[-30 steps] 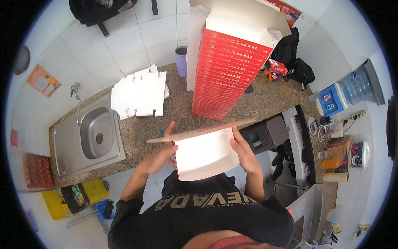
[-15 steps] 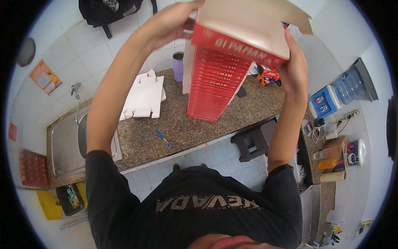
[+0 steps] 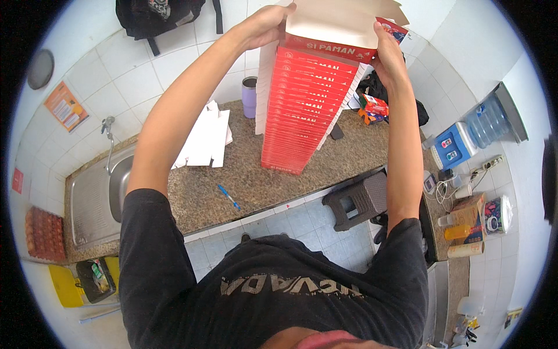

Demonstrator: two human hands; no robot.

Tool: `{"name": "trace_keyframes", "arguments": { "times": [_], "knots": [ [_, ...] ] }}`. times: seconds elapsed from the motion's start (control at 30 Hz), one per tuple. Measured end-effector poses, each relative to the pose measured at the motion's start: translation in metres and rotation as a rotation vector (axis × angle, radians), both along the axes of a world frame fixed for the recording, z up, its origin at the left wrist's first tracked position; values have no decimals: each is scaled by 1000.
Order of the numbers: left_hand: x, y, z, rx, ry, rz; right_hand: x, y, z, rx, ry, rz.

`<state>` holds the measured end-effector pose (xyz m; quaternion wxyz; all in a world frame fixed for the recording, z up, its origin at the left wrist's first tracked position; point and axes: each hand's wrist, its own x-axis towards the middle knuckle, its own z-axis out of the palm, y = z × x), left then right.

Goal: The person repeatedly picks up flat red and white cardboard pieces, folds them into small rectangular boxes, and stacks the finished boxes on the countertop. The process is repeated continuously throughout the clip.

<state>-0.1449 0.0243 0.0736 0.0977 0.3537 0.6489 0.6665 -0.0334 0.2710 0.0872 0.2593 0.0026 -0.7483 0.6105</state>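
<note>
A tall stack of red cardboard boxes (image 3: pixel 305 110) stands on the granite counter (image 3: pixel 279 186), leaning slightly with its white side flaps showing. At its top is an open red box (image 3: pixel 334 32) with a cream inside. My left hand (image 3: pixel 270 24) holds its left side, fingers partly hidden behind the wall. Gripping the right side is my right hand (image 3: pixel 389 58), its thumb up along the corner. The box lies nearly level with the stack's top; whether its full weight rests there I cannot tell.
Flat white cardboard pieces (image 3: pixel 209 136), a purple tumbler (image 3: pixel 249 98) and a blue pen (image 3: pixel 228 196) lie or stand left of the stack. A dark flat object (image 3: pixel 336 132) and colourful packets (image 3: pixel 374 107) sit right. The sink (image 3: pixel 96 198) is far left; a stool (image 3: pixel 354 200) stands below the counter.
The open box has moved away from me and down, from tilted above the stack to nearly level at its top. Both hands moved with it, arms stretching farther forward.
</note>
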Motion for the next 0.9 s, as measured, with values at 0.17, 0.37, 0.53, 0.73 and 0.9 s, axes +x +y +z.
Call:
{"name": "trace_keyframes", "arguments": {
  "times": [0.17,0.37,0.53,0.73,0.9],
  "knots": [
    [7,-6,8,-70,-14,-42,-1,6,4,-33,-66,191],
    [-40,-18,3,-157,9,88,-10,29,23,18,-233,485],
    [-19,-11,34,-265,-214,-101,-11,43,34,101,-387,645],
    [6,-8,46,-418,-55,-78,-33,37,24,471,-380,163],
    [-8,0,47,-573,-57,1,-79,51,21,578,-535,-37]
  ]
}}
